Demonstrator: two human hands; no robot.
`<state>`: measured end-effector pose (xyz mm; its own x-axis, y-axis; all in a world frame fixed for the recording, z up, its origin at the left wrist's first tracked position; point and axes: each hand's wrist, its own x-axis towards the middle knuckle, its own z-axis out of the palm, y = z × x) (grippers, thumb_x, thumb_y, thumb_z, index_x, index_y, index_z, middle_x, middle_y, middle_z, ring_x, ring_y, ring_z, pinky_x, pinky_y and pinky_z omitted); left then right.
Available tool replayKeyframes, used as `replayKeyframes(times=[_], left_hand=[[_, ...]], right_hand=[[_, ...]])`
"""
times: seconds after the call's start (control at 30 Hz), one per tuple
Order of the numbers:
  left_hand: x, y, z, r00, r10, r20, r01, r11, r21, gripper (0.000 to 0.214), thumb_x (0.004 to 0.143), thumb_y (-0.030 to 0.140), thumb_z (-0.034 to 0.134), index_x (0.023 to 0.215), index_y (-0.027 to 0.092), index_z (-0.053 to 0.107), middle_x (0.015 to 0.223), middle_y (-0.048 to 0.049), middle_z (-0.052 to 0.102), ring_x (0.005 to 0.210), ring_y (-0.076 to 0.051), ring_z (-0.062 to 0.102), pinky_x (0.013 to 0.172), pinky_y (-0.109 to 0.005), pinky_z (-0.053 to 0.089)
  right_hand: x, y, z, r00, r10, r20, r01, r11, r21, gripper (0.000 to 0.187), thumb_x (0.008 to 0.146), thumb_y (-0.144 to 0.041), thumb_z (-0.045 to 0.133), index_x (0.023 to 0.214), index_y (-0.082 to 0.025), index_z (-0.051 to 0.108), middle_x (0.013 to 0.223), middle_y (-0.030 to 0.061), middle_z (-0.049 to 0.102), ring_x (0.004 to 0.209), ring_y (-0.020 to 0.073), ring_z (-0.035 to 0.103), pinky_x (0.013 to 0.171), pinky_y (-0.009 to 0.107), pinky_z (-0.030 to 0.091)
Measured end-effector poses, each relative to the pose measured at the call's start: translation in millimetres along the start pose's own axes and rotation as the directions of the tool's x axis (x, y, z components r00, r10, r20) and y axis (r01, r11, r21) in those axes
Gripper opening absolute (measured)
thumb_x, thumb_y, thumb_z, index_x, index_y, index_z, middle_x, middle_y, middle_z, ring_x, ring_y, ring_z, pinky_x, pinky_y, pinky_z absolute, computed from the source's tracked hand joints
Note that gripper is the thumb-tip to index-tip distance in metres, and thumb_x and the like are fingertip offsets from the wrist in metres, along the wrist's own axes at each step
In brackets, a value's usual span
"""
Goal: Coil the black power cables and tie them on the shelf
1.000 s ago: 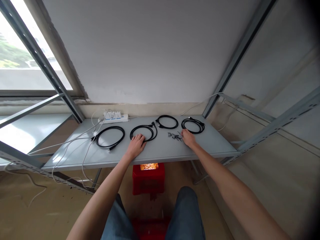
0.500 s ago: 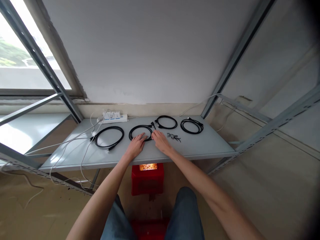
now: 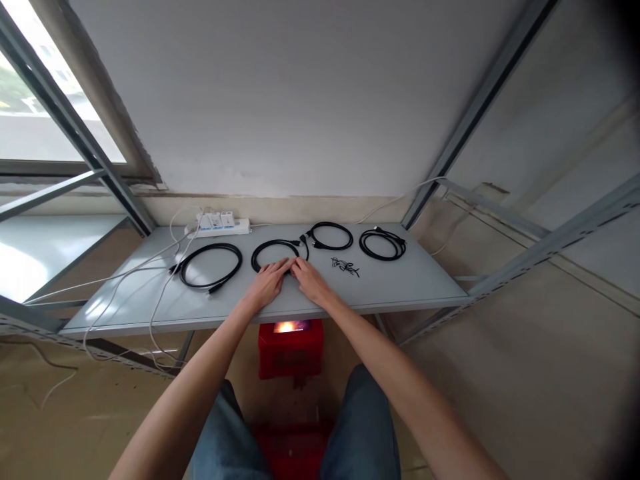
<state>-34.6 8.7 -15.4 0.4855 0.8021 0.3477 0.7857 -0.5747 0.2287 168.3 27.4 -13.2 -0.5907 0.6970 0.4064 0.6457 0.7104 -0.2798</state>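
A coiled black cable (image 3: 255, 255) lies on the grey metal shelf (image 3: 380, 290), its plug end toward the back right. My left hand (image 3: 267, 283) rests at the near edge of this coil, fingers closed on the cable. From the right, my right hand (image 3: 310, 281) pinches the same near side, and the fingertips of both hands meet. The strand between the fingers is mostly hidden. Just right of my hands is a small pile of short black ties (image 3: 345, 267).
Other black cable coils lie to the left (image 3: 241, 259), at the back (image 3: 352, 235) and to the right (image 3: 383, 258). A white power strip (image 3: 220, 229) with white cords stands at the back left. Metal posts flank the shelf; a red stool (image 3: 290, 353) is below.
My right hand has moved left to meet my left hand at the coil's near edge. The whole view has shifted slightly.
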Motion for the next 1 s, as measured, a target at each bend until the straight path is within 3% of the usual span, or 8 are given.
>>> replayKeyframes(times=[0.27, 0.57, 0.67, 0.77, 0.9, 1.0], left_hand=[[-0.1, 7.2, -7.3, 1.000, 0.002, -0.005, -0.002, 1.000, -0.021, 0.072, 0.102, 0.013, 0.034, 0.170, 0.034, 0.017, 0.158, -0.0073, 0.052, 0.135, -0.024, 0.055, 0.115, -0.041, 0.039], [-0.4, 6.6, -7.2, 1.000, -0.016, 0.001, 0.016, 1.000, -0.008, 0.059, 0.107, 0.022, 0.032, 0.166, 0.032, 0.030, 0.150, -0.0084, 0.057, 0.133, -0.024, 0.055, 0.112, -0.042, 0.042], [-0.8, 4.2, -4.2, 0.996, -0.078, -0.032, 0.079, 0.997, 0.024, 0.047, 0.108, 0.029, 0.036, 0.154, 0.025, 0.048, 0.145, -0.0116, 0.059, 0.131, -0.028, 0.056, 0.110, -0.044, 0.042], [-0.9, 1.7, -2.7, 0.992, -0.111, -0.052, 0.114, 0.992, 0.048, 0.033, 0.108, 0.032, 0.040, 0.130, 0.020, 0.062, 0.132, -0.0127, 0.062, 0.121, -0.029, 0.059, 0.105, -0.045, 0.044], [-0.5, 0.9, -3.4, 0.990, -0.123, -0.073, 0.131, 0.985, 0.113, 0.022, 0.106, 0.028, 0.042, 0.108, 0.020, 0.062, 0.115, -0.0122, 0.063, 0.110, -0.030, 0.059, 0.099, -0.045, 0.045], [-0.1, 2.7, -4.4, 0.988, -0.137, -0.077, 0.147, 0.977, 0.153, 0.021, 0.105, 0.026, 0.041, 0.104, 0.021, 0.062, 0.111, -0.0143, 0.063, 0.111, -0.033, 0.056, 0.099, -0.048, 0.043]], right_hand=[[4.4, 5.6, 10.9, 0.999, -0.048, -0.004, 0.048, 0.997, 0.063, 0.053, 0.082, 0.009, 0.052, 0.127, -0.016, 0.063, 0.131, 0.0136, 0.059, 0.131, 0.0259, 0.054, 0.112, 0.041, 0.048], [0.5, 3.9, 6.9, 0.996, 0.084, -0.042, -0.086, 0.995, -0.048, 0.045, 0.078, 0.009, 0.049, 0.113, -0.016, 0.063, 0.116, 0.0111, 0.059, 0.113, 0.0259, 0.053, 0.101, 0.040, 0.050], [-0.1, 1.7, 4.9, 0.988, 0.137, -0.073, -0.143, 0.986, -0.085, 0.037, 0.081, 0.008, 0.048, 0.105, -0.016, 0.061, 0.111, 0.0114, 0.058, 0.107, 0.0263, 0.051, 0.097, 0.040, 0.049], [-0.6, 1.1, 4.8, 0.988, 0.127, -0.092, -0.136, 0.986, -0.095, 0.035, 0.084, 0.008, 0.045, 0.101, -0.018, 0.059, 0.107, 0.0102, 0.058, 0.103, 0.0256, 0.050, 0.094, 0.039, 0.048], [-0.3, 2.7, 8.3, 0.988, 0.101, -0.114, -0.111, 0.990, -0.085, 0.027, 0.095, 0.002, 0.043, 0.100, -0.019, 0.059, 0.106, 0.0101, 0.058, 0.100, 0.0254, 0.051, 0.091, 0.038, 0.048], [0.6, 3.2, 11.3, 0.986, 0.106, -0.127, -0.114, 0.992, -0.054, 0.020, 0.105, -0.010, 0.044, 0.098, -0.019, 0.060, 0.106, 0.0112, 0.059, 0.100, 0.0260, 0.053, 0.091, 0.039, 0.049]])
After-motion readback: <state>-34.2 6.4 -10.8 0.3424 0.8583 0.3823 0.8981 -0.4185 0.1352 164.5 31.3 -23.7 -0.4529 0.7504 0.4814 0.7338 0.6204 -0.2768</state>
